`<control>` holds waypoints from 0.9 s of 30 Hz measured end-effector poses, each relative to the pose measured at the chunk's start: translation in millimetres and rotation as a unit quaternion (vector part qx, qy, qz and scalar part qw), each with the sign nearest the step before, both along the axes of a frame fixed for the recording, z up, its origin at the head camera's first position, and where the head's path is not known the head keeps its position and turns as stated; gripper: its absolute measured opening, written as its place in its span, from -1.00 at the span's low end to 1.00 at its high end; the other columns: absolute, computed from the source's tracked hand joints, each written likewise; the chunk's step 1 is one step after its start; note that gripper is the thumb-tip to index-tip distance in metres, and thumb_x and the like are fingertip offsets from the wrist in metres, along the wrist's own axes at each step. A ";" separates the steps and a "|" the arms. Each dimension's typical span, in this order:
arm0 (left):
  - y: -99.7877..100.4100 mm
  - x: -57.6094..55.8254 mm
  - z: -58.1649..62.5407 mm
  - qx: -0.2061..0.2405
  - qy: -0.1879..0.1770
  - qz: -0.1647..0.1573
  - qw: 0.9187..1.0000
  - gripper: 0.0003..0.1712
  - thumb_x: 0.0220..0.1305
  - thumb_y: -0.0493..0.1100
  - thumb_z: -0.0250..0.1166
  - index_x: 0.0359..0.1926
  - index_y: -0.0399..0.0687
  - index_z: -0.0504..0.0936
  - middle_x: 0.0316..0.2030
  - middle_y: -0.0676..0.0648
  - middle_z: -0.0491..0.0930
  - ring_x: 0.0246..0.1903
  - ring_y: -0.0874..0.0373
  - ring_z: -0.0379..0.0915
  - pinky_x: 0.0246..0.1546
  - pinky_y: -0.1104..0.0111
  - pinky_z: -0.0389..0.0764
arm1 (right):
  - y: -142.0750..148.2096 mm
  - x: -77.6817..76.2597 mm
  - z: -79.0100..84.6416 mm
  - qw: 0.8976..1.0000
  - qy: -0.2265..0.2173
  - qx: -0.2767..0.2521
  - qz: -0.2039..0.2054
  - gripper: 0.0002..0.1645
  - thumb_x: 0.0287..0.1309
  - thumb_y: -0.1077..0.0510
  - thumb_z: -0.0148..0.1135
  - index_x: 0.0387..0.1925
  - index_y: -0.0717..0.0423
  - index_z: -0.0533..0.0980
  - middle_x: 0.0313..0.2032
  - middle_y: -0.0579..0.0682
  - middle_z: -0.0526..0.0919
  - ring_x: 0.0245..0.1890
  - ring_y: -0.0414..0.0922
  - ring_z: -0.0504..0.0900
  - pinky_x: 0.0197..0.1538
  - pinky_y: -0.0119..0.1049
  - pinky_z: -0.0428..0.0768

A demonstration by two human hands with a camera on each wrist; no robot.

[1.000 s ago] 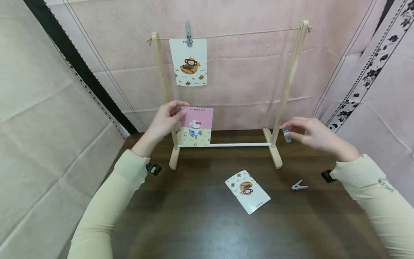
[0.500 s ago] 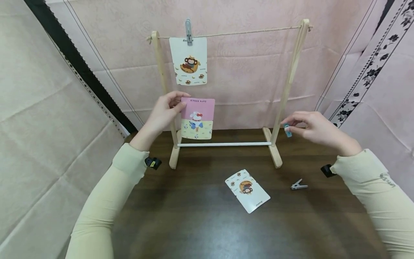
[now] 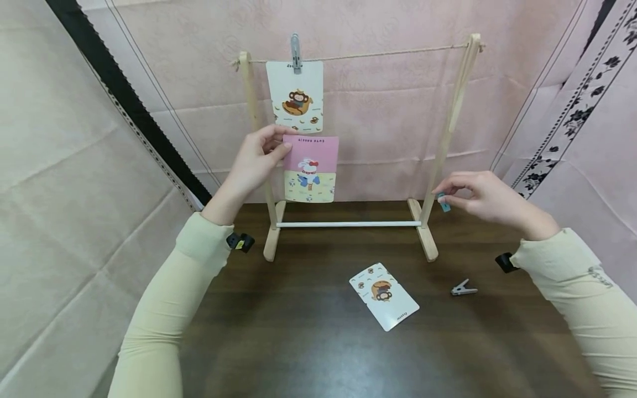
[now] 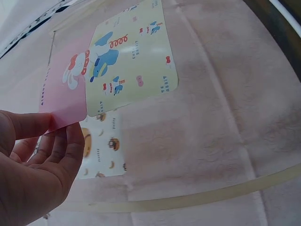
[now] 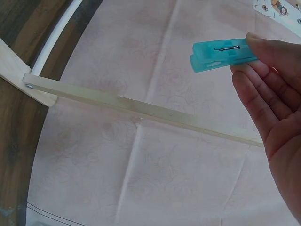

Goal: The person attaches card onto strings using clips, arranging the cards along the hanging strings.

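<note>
My left hand (image 3: 256, 157) pinches the upper left corner of a pink and yellow card (image 3: 311, 168) with a white rabbit on it. In the head view the card is upright, just below a white monkey card (image 3: 294, 99) that hangs from the rope. A grey clothespin (image 3: 296, 54) grips that hanging card at its top. Near the right post, my right hand (image 3: 480, 196) pinches a blue clothespin (image 5: 221, 54) between thumb and fingers; its free end points away from the fingertips in the right wrist view.
A wooden frame with a rope (image 3: 383, 54) strung between two posts and a white lower rod (image 3: 348, 224) stands on the dark table (image 3: 298, 337). Another monkey card (image 3: 384, 298) lies in front of it, with a grey clothespin (image 3: 464, 287) to its right. Pink cloth (image 3: 378, 121) hangs behind.
My left hand has raised the rabbit card from the lower rod toward the hanging card. My right hand has risen slightly and still pinches the blue clothespin.
</note>
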State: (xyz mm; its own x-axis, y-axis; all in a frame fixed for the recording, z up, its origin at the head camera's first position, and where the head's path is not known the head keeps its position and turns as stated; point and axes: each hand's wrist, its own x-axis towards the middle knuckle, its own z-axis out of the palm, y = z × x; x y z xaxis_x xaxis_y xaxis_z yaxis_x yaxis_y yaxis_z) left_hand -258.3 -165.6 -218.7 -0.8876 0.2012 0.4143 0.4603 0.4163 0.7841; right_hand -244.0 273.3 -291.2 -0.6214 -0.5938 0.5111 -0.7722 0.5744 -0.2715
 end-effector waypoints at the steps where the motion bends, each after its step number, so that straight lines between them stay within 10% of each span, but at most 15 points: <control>1: 0.5 1.1 2.1 0.002 0.003 0.000 1.000 -0.68 0.47 -0.32 0.17 0.18 -0.16 0.60 -0.03 -0.18 0.65 -0.10 0.07 0.57 -0.02 0.20 0.58 | 0.1 -0.1 0.7 1.000 0.002 0.000 0.000 -0.66 0.04 0.40 0.48 -0.20 -0.04 0.69 -0.41 -0.26 0.67 -0.38 -0.35 0.58 -0.29 -0.56 0.45; 27: 25.5 14.4 43.1 0.042 0.056 -0.028 0.997 -0.69 0.47 -0.32 0.17 0.16 -0.12 0.61 0.01 -0.07 0.64 -0.09 0.11 0.58 0.03 0.30 0.56 | -4.1 -3.3 4.2 0.999 0.030 -0.012 0.011 -0.66 0.02 0.43 0.47 -0.19 0.03 0.70 -0.26 -0.13 0.76 -0.25 -0.38 0.62 -0.13 -0.61 0.44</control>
State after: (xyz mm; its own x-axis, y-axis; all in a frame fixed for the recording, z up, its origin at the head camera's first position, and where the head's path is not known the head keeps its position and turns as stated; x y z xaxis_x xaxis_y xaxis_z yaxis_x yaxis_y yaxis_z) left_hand -244.0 -140.1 -175.6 -0.8234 0.2104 0.5270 0.5674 0.3228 0.7576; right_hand -247.2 269.2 -287.0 -0.5767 -0.5945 0.5604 -0.7996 0.5515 -0.2378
